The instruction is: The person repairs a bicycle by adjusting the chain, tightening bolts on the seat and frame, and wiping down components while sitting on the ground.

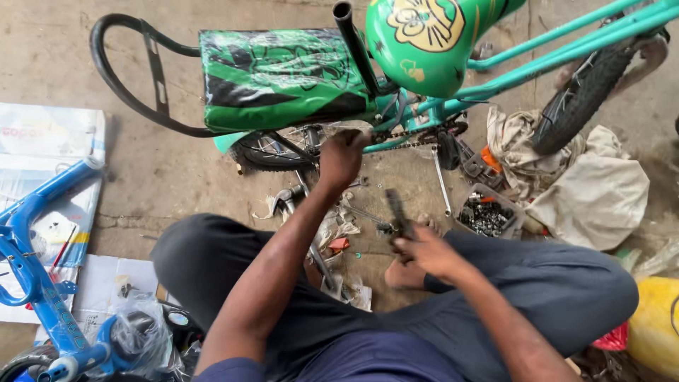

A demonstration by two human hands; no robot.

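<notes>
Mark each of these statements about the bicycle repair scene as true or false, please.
1. The left hand reaches to the green bicycle near its chain. True.
2. The right hand is empty. False: it holds a dark tool.
3. A small container of metal parts sits on the floor. True.
4. The blue bicycle frame lies on the person's right. False: it lies on the left.
5. The padded rear seat is red. False: it is green and black.
</notes>
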